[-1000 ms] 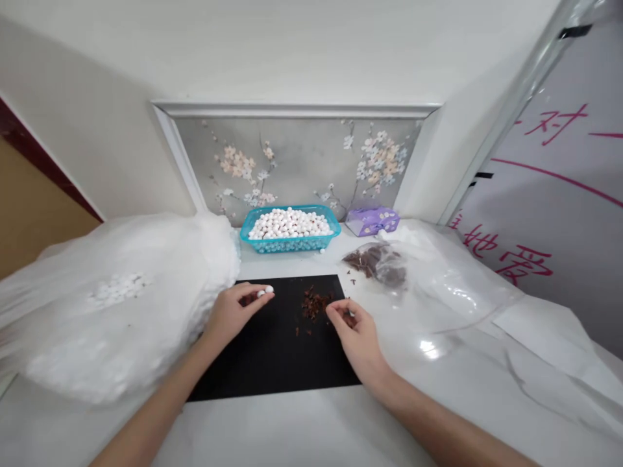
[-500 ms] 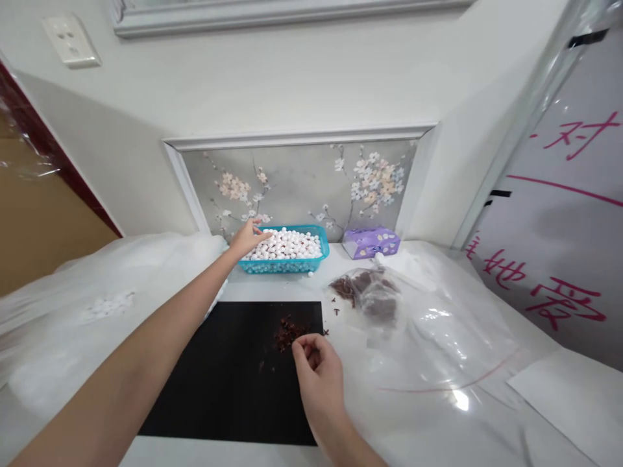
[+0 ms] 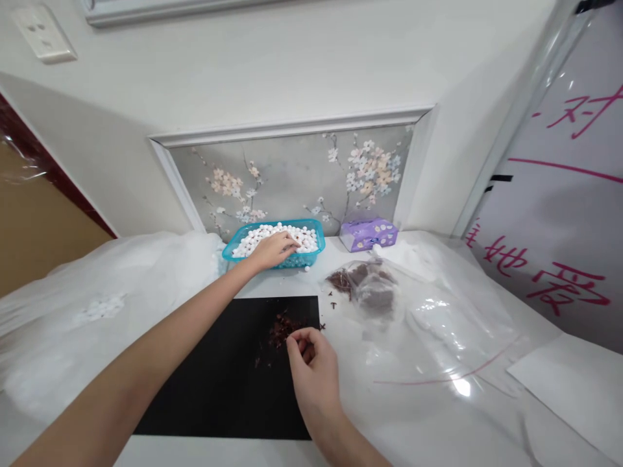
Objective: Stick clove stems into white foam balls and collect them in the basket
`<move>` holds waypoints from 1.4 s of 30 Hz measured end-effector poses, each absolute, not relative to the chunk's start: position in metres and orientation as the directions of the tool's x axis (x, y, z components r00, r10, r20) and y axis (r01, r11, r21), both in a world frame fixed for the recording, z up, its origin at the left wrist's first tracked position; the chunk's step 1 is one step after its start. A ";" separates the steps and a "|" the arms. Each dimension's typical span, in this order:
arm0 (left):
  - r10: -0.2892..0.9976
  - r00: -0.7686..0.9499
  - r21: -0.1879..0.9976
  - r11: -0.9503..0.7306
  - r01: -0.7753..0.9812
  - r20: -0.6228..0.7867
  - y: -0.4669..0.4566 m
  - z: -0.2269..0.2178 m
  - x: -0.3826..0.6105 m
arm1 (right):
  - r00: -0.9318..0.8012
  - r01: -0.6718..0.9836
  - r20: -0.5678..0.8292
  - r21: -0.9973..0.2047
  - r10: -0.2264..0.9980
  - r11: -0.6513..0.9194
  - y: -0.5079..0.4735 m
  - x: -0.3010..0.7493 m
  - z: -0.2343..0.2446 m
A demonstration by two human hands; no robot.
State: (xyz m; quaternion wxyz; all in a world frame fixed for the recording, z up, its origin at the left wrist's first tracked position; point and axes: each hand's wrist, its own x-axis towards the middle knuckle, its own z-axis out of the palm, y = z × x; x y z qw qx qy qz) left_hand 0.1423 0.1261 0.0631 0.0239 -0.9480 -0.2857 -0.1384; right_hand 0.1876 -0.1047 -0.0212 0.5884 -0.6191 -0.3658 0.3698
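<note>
My left hand reaches over the front rim of a blue plastic basket filled with small white balls. Its fingers are bent together and their tips touch the balls near the middle; whatever lies between them is hidden. Pinched thumb to fingers, my right hand hovers at the right side of a black mat. Anything in that pinch is too small to make out. Just beyond its fingertips is a loose heap of small dark-brown pieces.
A clear plastic bag of brown pieces lies on the right, a few stray bits beside it. Behind it stands a purple tissue pack. White filmy plastic covers the left side. A wall with a floral panel closes off the back.
My left hand has moved right across the basket, from its left end to the middle, and its fingers have drawn together. My right hand stays pinched by the brown heap. The view has shifted slightly.
</note>
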 end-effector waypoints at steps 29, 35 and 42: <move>0.721 0.520 0.209 -0.656 0.725 0.458 0.143 0.062 0.148 | 0.502 0.041 0.022 -0.999 0.865 0.002 -0.104 0.186 -0.023; 0.676 0.503 0.109 -0.648 0.754 0.538 0.093 0.049 0.150 | 0.514 0.037 0.023 -0.999 0.858 0.004 -0.104 0.187 -0.022; 0.786 0.526 0.089 -0.579 0.810 0.327 0.060 0.009 0.161 | 0.525 0.034 0.039 -0.999 0.850 0.024 -0.103 0.187 -0.025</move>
